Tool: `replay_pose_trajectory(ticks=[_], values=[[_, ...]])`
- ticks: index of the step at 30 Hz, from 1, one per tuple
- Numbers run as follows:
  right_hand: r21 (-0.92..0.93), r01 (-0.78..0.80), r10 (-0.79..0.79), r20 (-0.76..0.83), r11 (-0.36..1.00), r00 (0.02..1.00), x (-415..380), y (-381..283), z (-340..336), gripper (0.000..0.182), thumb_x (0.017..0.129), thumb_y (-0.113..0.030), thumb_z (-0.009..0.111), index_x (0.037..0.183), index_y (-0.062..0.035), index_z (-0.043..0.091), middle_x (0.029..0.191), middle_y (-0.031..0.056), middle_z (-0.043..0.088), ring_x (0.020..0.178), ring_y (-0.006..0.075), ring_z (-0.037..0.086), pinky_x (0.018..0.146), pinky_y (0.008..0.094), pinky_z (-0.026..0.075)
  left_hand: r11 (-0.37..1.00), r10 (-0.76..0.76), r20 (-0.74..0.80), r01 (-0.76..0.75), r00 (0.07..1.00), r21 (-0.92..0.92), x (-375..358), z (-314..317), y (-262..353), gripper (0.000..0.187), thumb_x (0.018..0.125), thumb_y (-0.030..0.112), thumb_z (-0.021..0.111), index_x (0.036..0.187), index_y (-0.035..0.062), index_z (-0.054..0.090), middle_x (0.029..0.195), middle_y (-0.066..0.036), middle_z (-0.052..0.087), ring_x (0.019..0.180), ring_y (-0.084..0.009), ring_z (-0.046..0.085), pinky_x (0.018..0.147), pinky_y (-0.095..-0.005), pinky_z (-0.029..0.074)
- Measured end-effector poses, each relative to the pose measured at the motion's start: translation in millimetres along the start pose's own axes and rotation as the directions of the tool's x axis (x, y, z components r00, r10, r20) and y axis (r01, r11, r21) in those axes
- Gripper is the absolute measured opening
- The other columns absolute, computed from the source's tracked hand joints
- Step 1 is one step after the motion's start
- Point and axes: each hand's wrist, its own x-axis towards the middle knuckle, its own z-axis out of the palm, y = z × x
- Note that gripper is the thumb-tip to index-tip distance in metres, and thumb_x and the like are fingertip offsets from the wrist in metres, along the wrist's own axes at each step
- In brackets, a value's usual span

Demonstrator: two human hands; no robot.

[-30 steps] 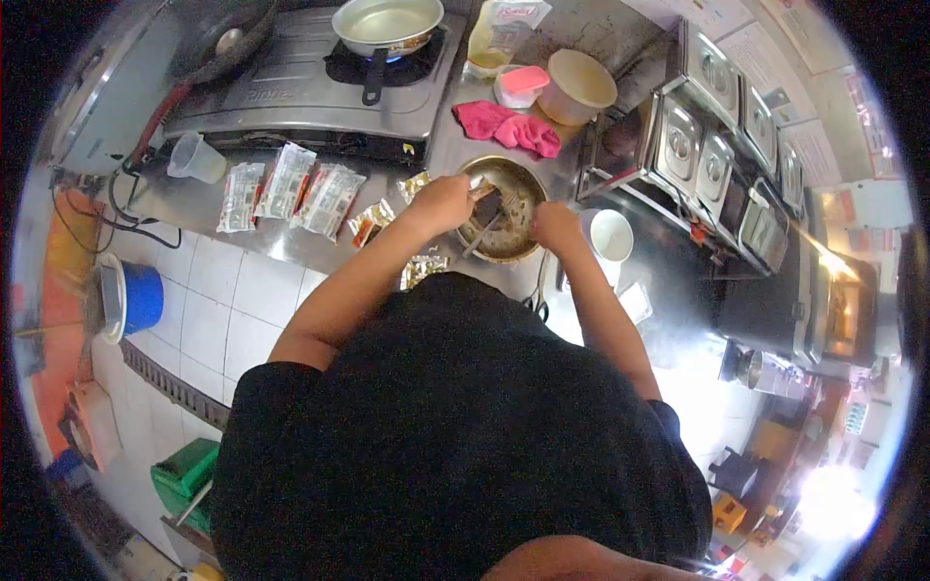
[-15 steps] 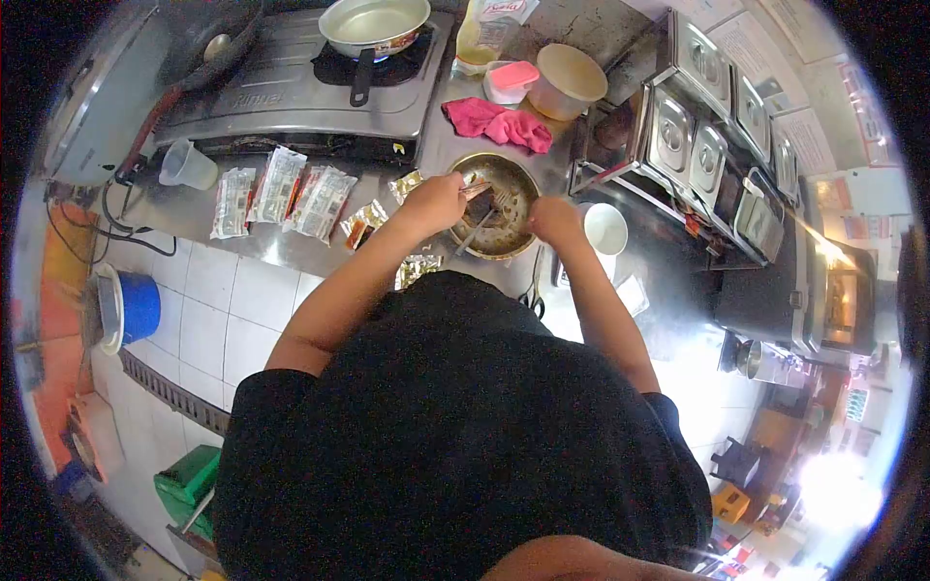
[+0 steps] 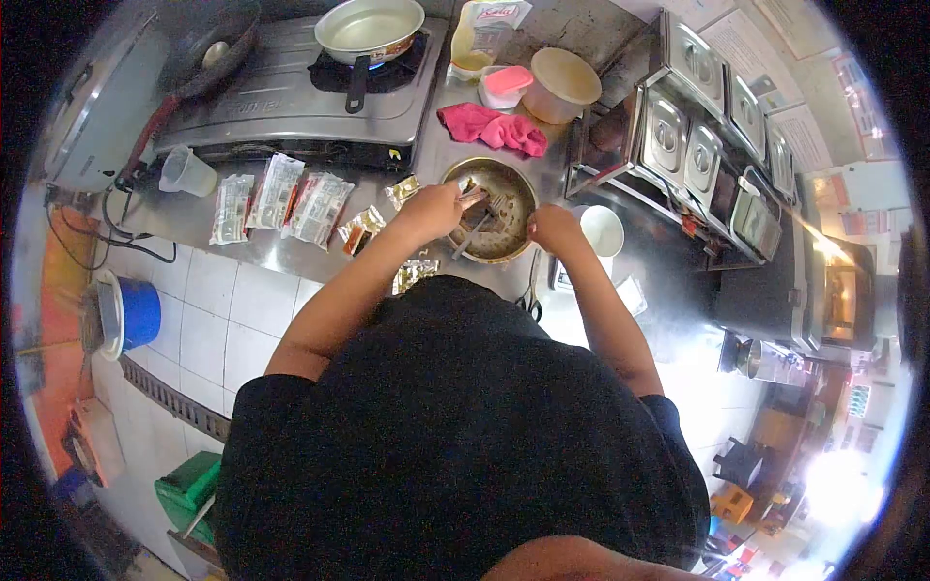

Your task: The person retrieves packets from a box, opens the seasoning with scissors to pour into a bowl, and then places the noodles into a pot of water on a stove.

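A round metal bowl [image 3: 518, 242] with brown residue inside sits on the steel counter, and a fork-like utensil [image 3: 477, 232] leans in it. My left hand [image 3: 434, 211] is closed over the bowl's left side, pinching what looks like a small foil sachet [image 3: 472, 197]. At the right rim my right hand [image 3: 556, 230] is curled closed; whatever its fingers hold is hidden. Gold foil sachets, one with red-brown contents [image 3: 362, 230] and another nearer me [image 3: 415, 275], lie left of the bowl. Scissors [image 3: 530, 298] rest below my right hand.
A light pan [image 3: 368, 29] stands on the lit gas stove [image 3: 242, 116]. Several printed packets [image 3: 318, 208] and a plastic cup [image 3: 187, 172] line the counter's left. Behind the bowl are a pink cloth [image 3: 494, 129] and a tub [image 3: 562, 85]. A white bowl [image 3: 603, 230] and lidded steel containers [image 3: 664, 136] are right.
The view has shifted slightly. Both hands stay at the bowl, with the left hand's fingers and the piece they pinch turned a little. Nothing has been put down.
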Motion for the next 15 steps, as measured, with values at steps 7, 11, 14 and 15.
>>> replay_pose_trajectory(ticks=[7, 11, 14, 15], values=[[0.092, 0.015, -0.012, -0.037, 0.996, 0.999, -5.8, -4.4, -6.4, 0.023, 0.075, -0.021, 0.051, 0.08, -0.0025, 0.064, 0.089, 0.0182, 0.06, 0.081, 0.0352, 0.06, 0.068, 0.0446, 0.049, 1.0, -0.011, 0.014, 0.011, 1.0, -0.013, -3.2, -5.7, 0.8, 0.021, 0.08, 0.017, 0.051, 0.093, 0.0017, 0.056, 0.085, -0.022, 0.06, 0.081, -0.0376, 0.058, 0.072, -0.0426, 0.045], [0.156, 0.012, 0.007, -0.124, 0.988, 0.992, -8.0, -2.8, -13.6, 0.012, 0.072, -0.02, 0.061, 0.076, -0.0107, 0.065, 0.081, 0.0132, 0.057, 0.08, 0.0314, 0.057, 0.069, 0.0411, 0.046, 0.999, -0.032, 0.019, 0.032, 0.999, -0.016, -8.1, -14.4, 7.6, 0.023, 0.079, 0.017, 0.05, 0.094, 0.0016, 0.055, 0.084, -0.022, 0.06, 0.082, -0.0373, 0.058, 0.073, -0.043, 0.045], [0.292, 0.037, 0.043, -0.263, 0.956, 0.964, -21.0, -6.9, -32.0, 0.012, 0.073, -0.021, 0.061, 0.076, -0.0104, 0.065, 0.078, 0.0122, 0.056, 0.078, 0.0309, 0.056, 0.069, 0.0401, 0.045, 0.998, -0.026, 0.005, 0.026, 1.0, -0.054, -9.5, -11.6, 6.1, 0.024, 0.079, 0.018, 0.05, 0.096, 0.001, 0.055, 0.085, -0.022, 0.06, 0.082, -0.0369, 0.058, 0.073, -0.0426, 0.045], [0.381, 0.047, 0.091, -0.334, 0.923, 0.938, -24.4, -8.0, -35.5, 0.012, 0.073, -0.021, 0.061, 0.077, -0.0102, 0.065, 0.077, 0.0119, 0.055, 0.077, 0.0308, 0.056, 0.069, 0.0396, 0.045, 0.996, -0.011, -0.023, 0.008, 1.0, -0.093, -8.4, -10.2, 4.4, 0.025, 0.08, 0.018, 0.052, 0.097, 0.0006, 0.054, 0.086, -0.022, 0.06, 0.081, -0.0367, 0.059, 0.072, -0.0413, 0.045]])
